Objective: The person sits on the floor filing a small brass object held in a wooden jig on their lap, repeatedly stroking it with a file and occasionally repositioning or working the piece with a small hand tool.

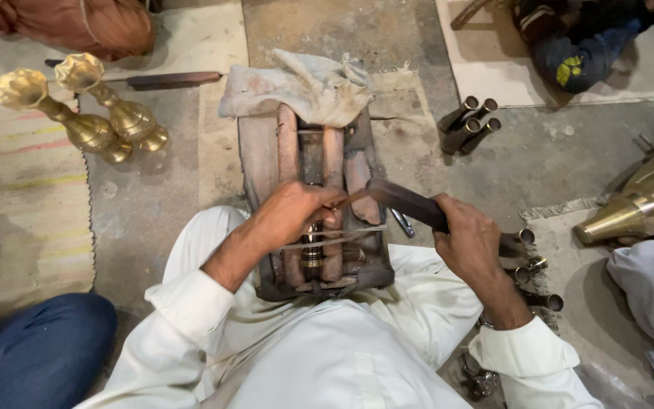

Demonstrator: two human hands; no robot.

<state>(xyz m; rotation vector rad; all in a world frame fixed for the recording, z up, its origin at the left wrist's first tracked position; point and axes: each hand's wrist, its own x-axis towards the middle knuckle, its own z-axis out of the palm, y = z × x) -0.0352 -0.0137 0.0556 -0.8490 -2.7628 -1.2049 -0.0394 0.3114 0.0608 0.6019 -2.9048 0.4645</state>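
I sit on the floor in white clothes over a worn wooden work block [260,155] with rounded rails. A small brass piece [312,246] stands between the rails. My left hand [291,213] grips the tip end of a long dark tool [403,201] just above that piece. My right hand [467,242] is closed round the tool's dark wooden handle, to the right of the block. A thin metal strip [342,238] runs across the block under my left hand.
A dirty cloth [304,87] covers the block's far end. Two brass vases [88,113] stand at far left. Dark metal tubes [467,121] lie far right, more small tubes [531,265] near my right wrist. A large brass cone [645,204] and other people's legs border the right.
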